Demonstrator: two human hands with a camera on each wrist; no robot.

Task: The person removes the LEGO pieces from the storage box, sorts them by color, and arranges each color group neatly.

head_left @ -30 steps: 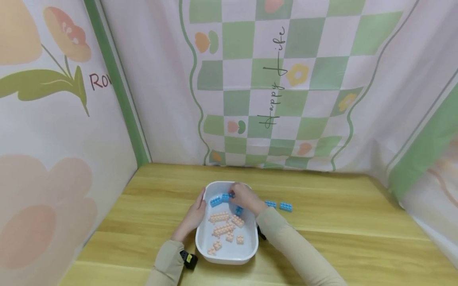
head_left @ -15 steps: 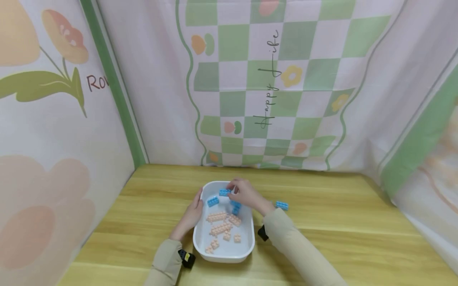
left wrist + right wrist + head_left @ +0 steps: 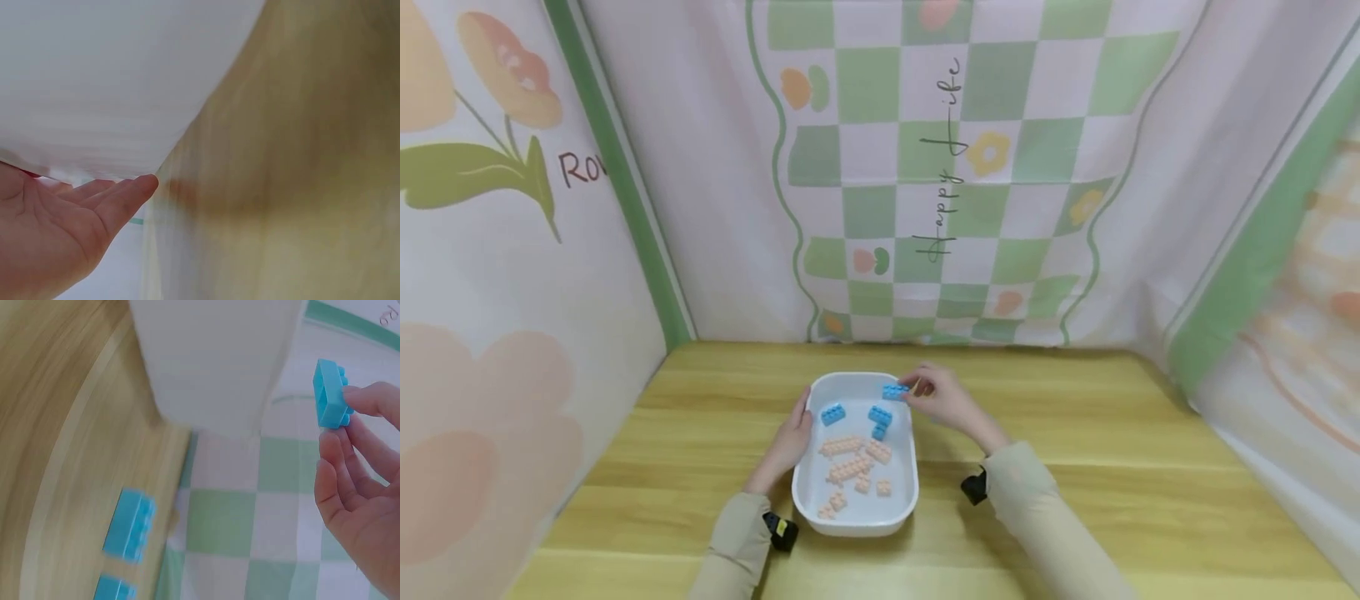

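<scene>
My right hand (image 3: pixel 943 398) pinches a blue toy building brick (image 3: pixel 894 392) between thumb and fingers, over the far right corner of a white plastic bin (image 3: pixel 801 492). The right wrist view shows this brick (image 3: pixel 330 394) side-on, its hollow underside facing left, raised beside the bin (image 3: pixel 215 369). My left hand (image 3: pixel 790 442) lies along the bin's left side; in the left wrist view its fingers (image 3: pixel 128 197) stretch straight along the outer wall (image 3: pixel 125 81). Inside the bin are a blue brick (image 3: pixel 832 414) at left, blue bricks (image 3: pixel 880 415) at right and several peach bricks (image 3: pixel 850 468).
Blue bricks (image 3: pixel 128 525) lie on the wooden table to the right of the bin, mostly hidden behind my right hand in the head view. A patterned curtain (image 3: pixel 940 208) hangs along the table's back edge.
My right hand has lifted the blue brick from the far end of the bin and carried it right, over the rim. My left hand stays at the bin's side. The head view has shifted slightly.
</scene>
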